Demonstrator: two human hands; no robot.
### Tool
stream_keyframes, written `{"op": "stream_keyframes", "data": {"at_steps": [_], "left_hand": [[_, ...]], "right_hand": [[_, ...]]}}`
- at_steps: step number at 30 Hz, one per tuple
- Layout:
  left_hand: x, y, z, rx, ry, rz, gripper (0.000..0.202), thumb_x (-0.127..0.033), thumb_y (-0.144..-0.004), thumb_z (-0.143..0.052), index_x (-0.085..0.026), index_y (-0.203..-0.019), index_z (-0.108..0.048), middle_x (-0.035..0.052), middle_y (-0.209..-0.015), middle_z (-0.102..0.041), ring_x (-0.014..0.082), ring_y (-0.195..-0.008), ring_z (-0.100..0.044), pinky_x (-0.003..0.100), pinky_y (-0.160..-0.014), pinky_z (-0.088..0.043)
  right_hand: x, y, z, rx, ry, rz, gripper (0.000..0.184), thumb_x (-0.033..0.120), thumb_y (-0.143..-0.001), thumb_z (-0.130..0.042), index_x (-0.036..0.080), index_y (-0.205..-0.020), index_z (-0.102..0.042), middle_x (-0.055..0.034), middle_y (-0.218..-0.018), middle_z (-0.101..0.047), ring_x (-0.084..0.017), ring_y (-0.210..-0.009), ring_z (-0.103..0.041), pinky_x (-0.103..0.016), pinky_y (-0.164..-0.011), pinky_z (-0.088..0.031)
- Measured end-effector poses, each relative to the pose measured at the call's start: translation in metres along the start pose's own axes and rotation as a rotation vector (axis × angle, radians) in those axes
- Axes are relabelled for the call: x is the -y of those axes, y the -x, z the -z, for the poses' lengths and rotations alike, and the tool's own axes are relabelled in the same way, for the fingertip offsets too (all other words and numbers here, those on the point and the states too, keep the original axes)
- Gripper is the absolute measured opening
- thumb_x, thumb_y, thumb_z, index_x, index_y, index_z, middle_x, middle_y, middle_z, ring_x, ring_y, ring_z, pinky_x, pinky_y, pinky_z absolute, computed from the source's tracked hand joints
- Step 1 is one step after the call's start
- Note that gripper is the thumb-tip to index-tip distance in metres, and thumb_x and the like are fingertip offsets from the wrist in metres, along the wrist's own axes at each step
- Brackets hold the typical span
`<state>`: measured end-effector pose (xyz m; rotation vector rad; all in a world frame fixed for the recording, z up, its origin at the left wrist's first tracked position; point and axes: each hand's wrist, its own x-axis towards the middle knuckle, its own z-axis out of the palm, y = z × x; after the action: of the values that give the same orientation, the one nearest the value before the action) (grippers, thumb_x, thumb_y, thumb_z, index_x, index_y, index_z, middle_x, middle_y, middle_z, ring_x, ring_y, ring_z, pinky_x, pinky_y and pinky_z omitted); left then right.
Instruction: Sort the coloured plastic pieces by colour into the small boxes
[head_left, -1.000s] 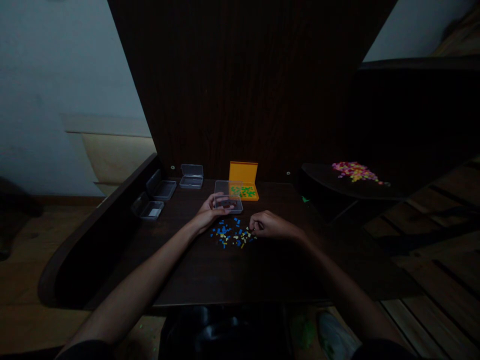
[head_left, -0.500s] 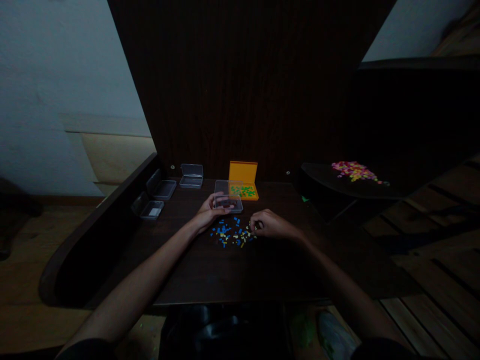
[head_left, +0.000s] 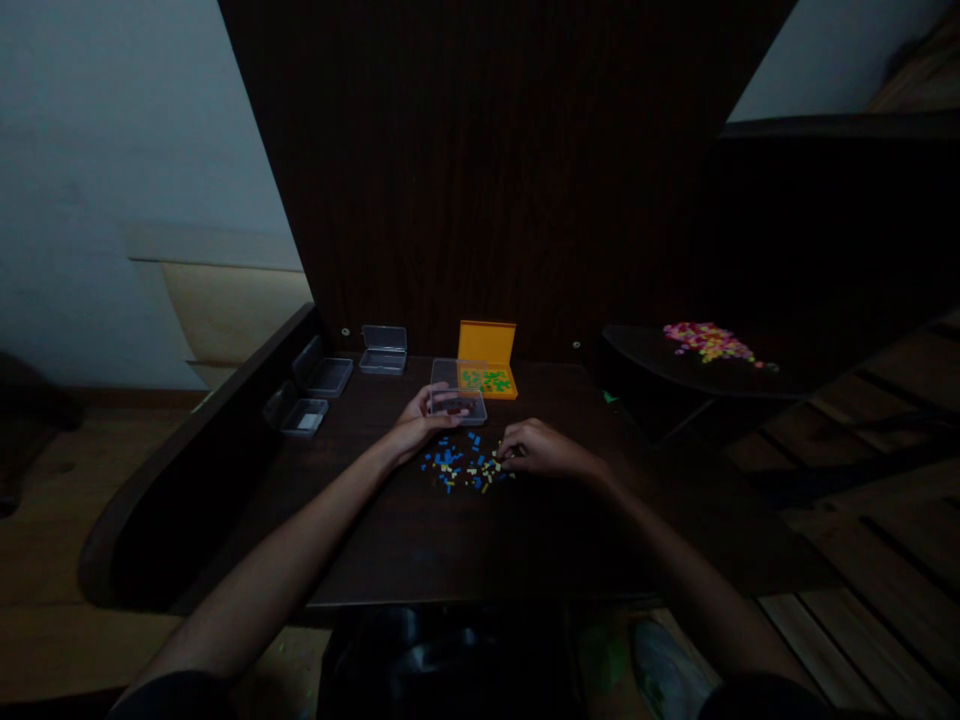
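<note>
My left hand is closed on a clear plastic box with its lid raised, holding it just above the dark desk. Some small dark bits seem to show inside the box, too dim to name. At the right edge of a scatter of small blue and pale yellow pieces is my right hand, its fingers bent together and pointing down. Whatever lies between those fingertips is too small to make out. Behind the clear box stands an opened orange box with green pieces in it.
Three more opened clear boxes stand at the left: one at the back, one by the side panel, and one nearer with something white inside. A pile of pink and yellow pieces lies on the right-hand shelf. A raised side panel bounds the desk's left.
The fingers of my right hand have shifted slightly left and closer together over the pieces. My left hand keeps the clear box in almost the same place.
</note>
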<state>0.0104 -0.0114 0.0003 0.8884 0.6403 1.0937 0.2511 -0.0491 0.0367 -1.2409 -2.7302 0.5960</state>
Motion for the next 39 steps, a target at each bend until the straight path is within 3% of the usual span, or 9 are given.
{"op": "stream_keyframes", "data": {"at_steps": [7,12,15,22,27,33,39], "left_hand": [[-0.001,0.000,0.000,0.001,-0.009,0.004,0.064,0.003,-0.056,-0.078,-0.020,-0.111,-0.053,0.0043,-0.116,-0.063,0.0209,-0.092,-0.071,0.053,-0.108,-0.040],[0.002,0.000,0.001,0.021,-0.010,-0.006,0.064,0.003,-0.057,-0.078,-0.019,-0.112,-0.054,0.0062,-0.117,-0.062,0.0200,-0.093,-0.071,0.054,-0.108,-0.040],[0.002,0.002,-0.001,0.020,-0.011,0.008,0.066,0.002,-0.056,-0.080,-0.019,-0.113,-0.054,0.0064,-0.117,-0.062,0.0202,-0.093,-0.071,0.053,-0.109,-0.039],[0.005,0.001,-0.003,0.040,-0.030,-0.007,0.065,0.000,-0.054,-0.082,-0.018,-0.111,-0.057,0.0066,-0.115,-0.065,0.0181,-0.095,-0.067,0.054,-0.110,-0.037],[0.006,0.001,-0.004,0.054,-0.028,-0.015,0.066,0.000,-0.053,-0.083,-0.018,-0.111,-0.058,0.0053,-0.111,-0.066,0.0197,-0.097,-0.067,0.054,-0.108,-0.039],[0.005,0.002,-0.006,0.063,-0.021,0.006,0.066,0.002,-0.053,-0.081,-0.018,-0.112,-0.056,0.0058,-0.114,-0.065,0.0203,-0.097,-0.068,0.054,-0.108,-0.038],[0.006,0.002,-0.005,0.068,-0.013,0.004,0.066,0.002,-0.055,-0.081,-0.018,-0.112,-0.056,0.0061,-0.114,-0.065,0.0198,-0.093,-0.070,0.055,-0.109,-0.037]], "right_hand": [[0.006,0.003,0.002,-0.015,0.068,-0.014,0.017,0.018,-0.087,-0.058,0.018,-0.092,-0.074,-0.0061,-0.093,-0.072,-0.016,-0.085,-0.064,-0.025,-0.076,-0.044],[0.012,-0.006,0.023,-0.215,0.041,0.033,0.015,0.019,-0.089,-0.058,0.018,-0.095,-0.072,-0.0057,-0.095,-0.070,-0.016,-0.084,-0.063,-0.026,-0.076,-0.044],[0.018,-0.019,0.035,-0.269,0.058,0.062,0.015,0.020,-0.089,-0.059,0.017,-0.098,-0.071,-0.0068,-0.096,-0.070,-0.017,-0.086,-0.062,-0.029,-0.079,-0.044],[0.029,-0.046,0.041,-0.164,0.124,0.057,0.018,0.013,-0.085,-0.062,0.018,-0.096,-0.075,-0.0081,-0.103,-0.072,-0.020,-0.095,-0.063,-0.032,-0.084,-0.045],[0.025,-0.054,0.043,-0.062,0.120,0.049,0.022,0.009,-0.081,-0.064,0.020,-0.095,-0.076,-0.0072,-0.099,-0.074,-0.020,-0.091,-0.065,-0.029,-0.078,-0.044],[0.022,-0.057,0.045,-0.063,0.076,0.013,0.023,0.008,-0.078,-0.064,0.019,-0.094,-0.076,-0.0025,-0.083,-0.073,-0.014,-0.074,-0.062,-0.024,-0.066,-0.039],[0.025,-0.054,0.046,-0.094,0.128,-0.032,0.028,0.008,-0.079,-0.062,0.022,-0.099,-0.075,-0.0031,-0.087,-0.074,-0.016,-0.080,-0.063,-0.024,-0.067,-0.039]]}}
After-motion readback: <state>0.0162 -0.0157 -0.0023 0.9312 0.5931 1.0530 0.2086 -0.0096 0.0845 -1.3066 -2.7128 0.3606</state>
